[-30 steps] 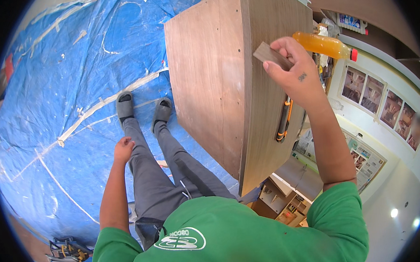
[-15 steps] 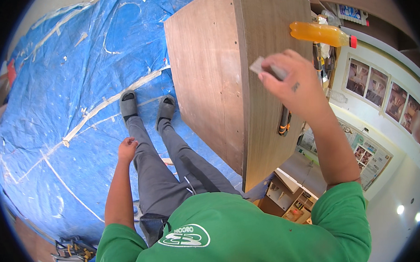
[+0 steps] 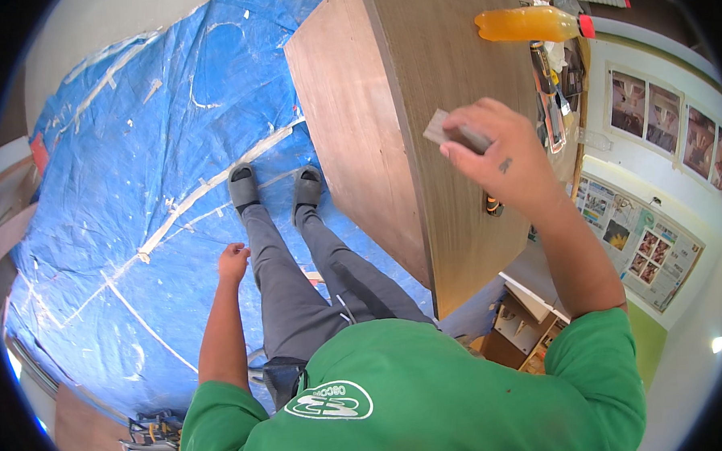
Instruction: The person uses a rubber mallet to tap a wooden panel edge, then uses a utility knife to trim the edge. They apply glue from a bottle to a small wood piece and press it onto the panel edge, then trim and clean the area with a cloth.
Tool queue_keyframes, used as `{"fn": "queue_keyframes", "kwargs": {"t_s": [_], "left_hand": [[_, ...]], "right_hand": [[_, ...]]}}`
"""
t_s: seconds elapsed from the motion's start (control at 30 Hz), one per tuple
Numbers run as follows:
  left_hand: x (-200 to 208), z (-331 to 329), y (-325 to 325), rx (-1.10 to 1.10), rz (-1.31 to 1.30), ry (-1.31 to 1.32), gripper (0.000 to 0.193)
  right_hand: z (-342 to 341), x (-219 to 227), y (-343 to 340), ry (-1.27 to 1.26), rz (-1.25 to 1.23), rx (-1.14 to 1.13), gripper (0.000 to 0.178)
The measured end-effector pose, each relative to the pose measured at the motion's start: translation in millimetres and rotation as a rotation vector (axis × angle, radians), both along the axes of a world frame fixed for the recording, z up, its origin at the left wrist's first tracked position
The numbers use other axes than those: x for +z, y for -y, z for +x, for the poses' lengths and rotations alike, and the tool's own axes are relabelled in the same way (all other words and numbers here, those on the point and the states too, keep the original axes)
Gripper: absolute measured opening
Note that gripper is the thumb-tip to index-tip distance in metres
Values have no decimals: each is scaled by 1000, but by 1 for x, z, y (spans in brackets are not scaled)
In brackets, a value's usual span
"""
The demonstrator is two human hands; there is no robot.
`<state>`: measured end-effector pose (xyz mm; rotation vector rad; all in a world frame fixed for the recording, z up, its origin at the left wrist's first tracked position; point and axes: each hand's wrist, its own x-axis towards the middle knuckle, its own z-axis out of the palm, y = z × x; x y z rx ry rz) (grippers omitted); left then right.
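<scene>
Starting over on the left: the left hand (image 3: 234, 262) just hangs at the thigh, fingers loosely curled and holding nothing, well away from the grip and lower in the view, over the blue tarp (image 3: 134, 195) on the floor. Between it and the grip are the grey trousers and the two dark slippers (image 3: 275, 187).

Then the big brown wooden panel (image 3: 445, 125), standing up with its narrow top face toward the camera. The right hand (image 3: 499, 159) is right on that face, fingers pinched together around a small grey sanding block (image 3: 453, 131), which sits pressed flat against the wood with one corner poking out on the thumb side.

My guess is the block is light and fairly stiff, gritty underneath, so it won't slip much; best held from above by its two long sides with the palm bearing down, pretty much like it is now. The panel looks heavy and rigid, so it shouldn't shift under a rub.

Beyond the grip, further along the top, lies an orange bottle (image 3: 529, 25) with a red cap, and just right of the hand some tools (image 3: 550, 96) are piled at the edge.
</scene>
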<state>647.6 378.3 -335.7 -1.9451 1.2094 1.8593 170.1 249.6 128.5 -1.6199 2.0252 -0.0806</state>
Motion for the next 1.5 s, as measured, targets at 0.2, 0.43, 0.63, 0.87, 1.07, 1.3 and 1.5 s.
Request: {"fn": "queue_keyframes", "kwargs": {"t_s": [0.2, 0.43, 0.63, 0.87, 1.07, 1.3, 1.5], "left_hand": [[15, -15, 10, -3, -35, -39, 48], [45, -30, 19, -93, -123, -78, 41], [89, -72, 25, -87, -148, -154, 23], [146, -114, 45, -300, -254, -135, 42], [217, -192, 86, -107, -328, -348, 38], [283, -276, 109, 88, -351, -627, 31], [304, -275, 84, 93, -337, -724, 28]], "right_hand": [[-21, -5, -25, 126, -55, -128, 25], [-28, -13, -78, 294, -94, -142, 31], [-19, -19, -131, 329, -202, -74, 31], [-10, -20, -185, 453, -201, -237, 30], [-15, -20, -188, 944, -243, -721, 29], [-19, -18, -144, 1113, -204, -797, 34], [-19, -15, -98, 1411, -70, -900, 27]]}}
